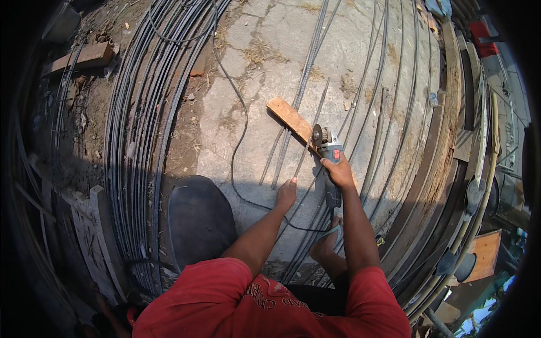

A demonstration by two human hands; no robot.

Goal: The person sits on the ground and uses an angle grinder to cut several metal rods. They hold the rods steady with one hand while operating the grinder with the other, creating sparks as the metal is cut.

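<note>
My right hand (340, 171) is wrapped round the body of a grey angle grinder (331, 190) with a red switch. Its cutting disc (318, 135) points away from me, over a wooden plank (290, 116) that lies aslant on the concrete. Closed round the near end of a thin steel rod (302, 161), my left hand (286, 193) is just left of the grinder. The rod's far end reaches up to the disc; whether they touch I cannot tell. A black power cable (243, 130) loops from the grinder across the ground to the left.
Long bundled steel bars (138, 107) lie at left, beside a dark rounded seat-like object (201, 222). More bars (313, 56) run along the cracked concrete (253, 34). My sandalled foot (325, 245) is beneath the grinder. Timber beams (445, 118) line the right side.
</note>
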